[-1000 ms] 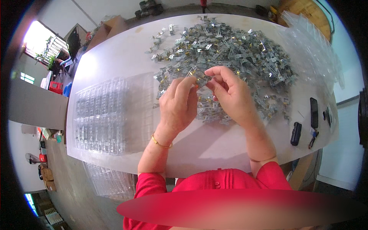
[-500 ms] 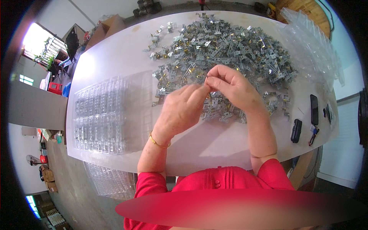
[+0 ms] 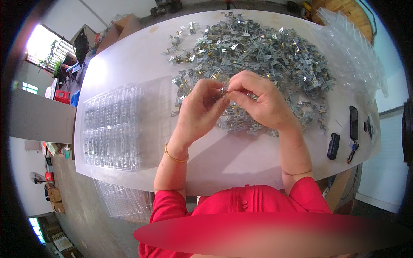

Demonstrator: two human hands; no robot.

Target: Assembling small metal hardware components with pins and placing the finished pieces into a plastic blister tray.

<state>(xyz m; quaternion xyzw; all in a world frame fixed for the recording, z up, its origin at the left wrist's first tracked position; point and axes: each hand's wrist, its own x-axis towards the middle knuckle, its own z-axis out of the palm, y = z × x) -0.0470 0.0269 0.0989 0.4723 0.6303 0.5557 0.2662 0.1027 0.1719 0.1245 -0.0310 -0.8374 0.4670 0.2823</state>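
So the person's left hand (image 3: 200, 111) and right hand (image 3: 263, 102) pinch a small metal part (image 3: 223, 90) over the near half of the metal-bracket pile (image 3: 258, 49). White tabletop (image 3: 129, 64) under the pile, clear plastic trays (image 3: 112, 129) left of it, plastic sheeting (image 3: 349, 56) right, leafy plant (image 3: 57, 66) far left.

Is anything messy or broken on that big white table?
Nothing looks broken, but the small metal parts lie jumbled every which way, a few apart at upper left. The clear plastic at right looks odd too: it seems to poke past the table.
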